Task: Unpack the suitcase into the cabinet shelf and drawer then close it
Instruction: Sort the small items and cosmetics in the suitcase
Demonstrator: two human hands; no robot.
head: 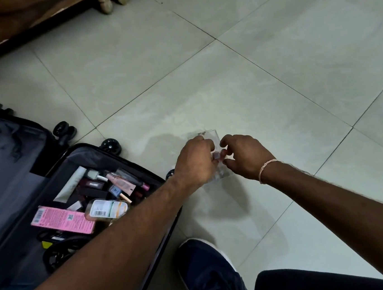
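Observation:
A black suitcase [51, 150] lies open on the tiled floor at the left. Its right half holds several cosmetics: a pink box [62, 220], a clear bottle with a barcode label [106, 209], tubes and small boxes. To the right of it, over bare floor, both hands meet on a clear plastic box [210, 135]. My left hand [196, 162] grips the box from the left, fingers curled round its side. My right hand [246, 156], a thread band on its wrist, pinches something small at the box's near edge. What is inside the box is hard to make out.
Wooden furniture [8, 29] with turned legs stands at the top left. My dark shoe [209, 275] and trouser leg are on the floor at the bottom right. Pale floor tiles [296, 74] spread to the right and ahead.

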